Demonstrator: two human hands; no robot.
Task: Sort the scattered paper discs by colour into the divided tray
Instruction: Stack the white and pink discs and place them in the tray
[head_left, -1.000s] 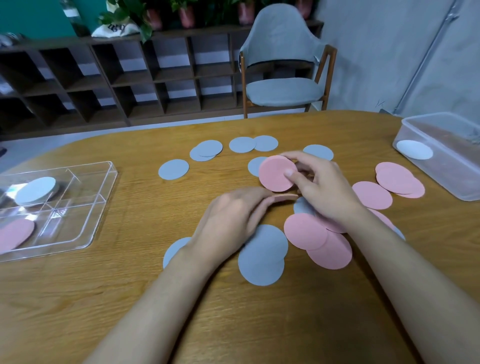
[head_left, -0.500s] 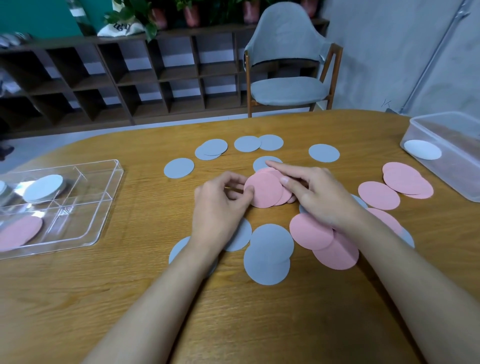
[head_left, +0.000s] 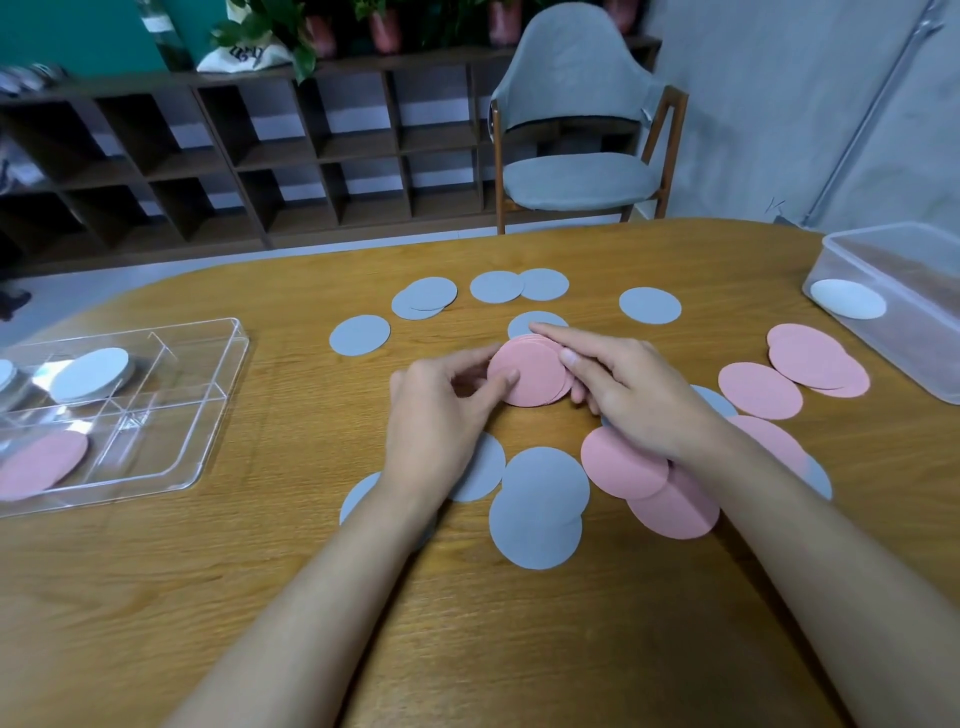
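- Stack of flat pink paper discs (head_left: 530, 376): thin, matt circles, edges fanned slightly to the right, at the table's centre between both hands.
- Left hand (head_left: 441, 410): thumb pressed on the top disc's face, other fingers curled behind, pinching the stack's left side.
- Right hand (head_left: 623, 395): forefinger laid along the far rim, thumb at the right edge, clamped on the stack.
- Loose grey paper discs (head_left: 540, 499): scattered beyond and below the hands, several overlapping.
- Loose pink paper discs (head_left: 761, 389): right of the hands, overlapping.
- Clear plastic divided tray (head_left: 197, 364): far left. Pale disc (head_left: 91, 374) in a far compartment, pink disc (head_left: 44, 465) in a near one.
- Grained oval wooden table (head_left: 467, 649): bears everything.
- Translucent plastic tub (head_left: 914, 280): right edge, holding a white disc (head_left: 848, 299).
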